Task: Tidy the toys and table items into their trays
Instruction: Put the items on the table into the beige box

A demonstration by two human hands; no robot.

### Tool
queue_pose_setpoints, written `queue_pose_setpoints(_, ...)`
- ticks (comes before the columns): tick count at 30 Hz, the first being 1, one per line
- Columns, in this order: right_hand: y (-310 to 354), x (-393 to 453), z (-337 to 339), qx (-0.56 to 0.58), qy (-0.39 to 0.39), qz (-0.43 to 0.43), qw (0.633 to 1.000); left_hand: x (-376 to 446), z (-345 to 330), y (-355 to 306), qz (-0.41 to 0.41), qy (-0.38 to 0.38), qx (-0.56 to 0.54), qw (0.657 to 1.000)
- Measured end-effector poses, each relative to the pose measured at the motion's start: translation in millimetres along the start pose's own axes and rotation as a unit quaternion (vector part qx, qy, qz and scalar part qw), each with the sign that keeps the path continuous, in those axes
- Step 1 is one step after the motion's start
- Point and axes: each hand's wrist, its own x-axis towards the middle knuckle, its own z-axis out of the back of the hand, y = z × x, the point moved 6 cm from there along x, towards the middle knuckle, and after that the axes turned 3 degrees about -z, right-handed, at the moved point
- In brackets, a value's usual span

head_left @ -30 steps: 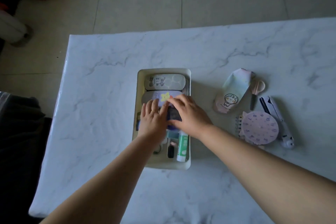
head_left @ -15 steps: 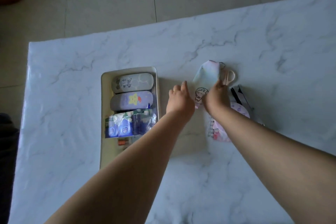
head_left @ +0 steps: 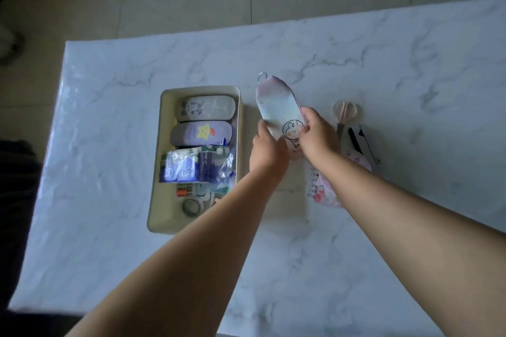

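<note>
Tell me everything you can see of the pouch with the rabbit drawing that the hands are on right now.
The pouch is a long, soft-looking case in pale pink, mint and white, with a line-drawn rabbit near its close end and a small metal ring at its pointed far tip. It looks closed. It lies lengthwise, angled away from the person, just right of the tray and apart from it. The left hand holds its left edge and the right hand grips its right edge, covering its near end. Whether it rests on the table cannot be told.

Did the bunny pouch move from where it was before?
Yes. The bunny pouch, held by both hands, now stands close to the tray, well away from the scissors it lay against before.
</note>
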Motion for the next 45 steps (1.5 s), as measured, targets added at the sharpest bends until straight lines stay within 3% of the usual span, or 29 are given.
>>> queue_pose_setpoints(2,17,-13,1,-0.035,0.021,0.051,0.998,-14,25,-2,-0.045,-0.103,-0.036,0.993)
queue_pose_setpoints(4,34,-26,-1,-0.057,0.042,0.098,0.993,-28,51,0,-0.079,-0.21,-0.006,0.975)
queue_pose_setpoints(7,61,-57,-14,-0.085,0.097,0.174,0.976,-46,84,20,-0.056,-0.277,0.098,0.954)
queue_pose_setpoints(10,85,-89,-36,-0.115,0.158,0.242,0.95,-63,100,56,-0.004,-0.272,0.189,0.944)
queue_pose_setpoints(14,106,-127,-91,-0.181,0.226,0.302,0.908,-85,117,120,0.092,-0.266,0.197,0.939)
queue_pose_setpoints(18,114,-144,-123,-0.226,0.243,0.332,0.883,-93,109,159,0.124,-0.184,0.23,0.948)
queue_pose_setpoints(25,110,-144,-126,-0.234,0.209,0.348,0.883,-87,92,163,0.078,-0.099,0.228,0.965)
queue_pose_setpoints(29,104,-144,-130,-0.247,0.254,0.337,0.872,-82,88,164,0.125,-0.103,0.209,0.964)
queue_pose_setpoints(34,94,-148,-134,-0.241,0.236,0.363,0.869,-79,79,162,0.153,-0.064,0.212,0.963)
queue_pose_setpoints(40,78,-139,-109,-0.121,0.234,0.336,0.904,-88,77,142,0.125,-0.135,0.152,0.971)
queue_pose_setpoints(45,65,-129,-84,-0.105,0.169,0.334,0.921,-108,72,118,0.066,-0.215,0.2,0.954)
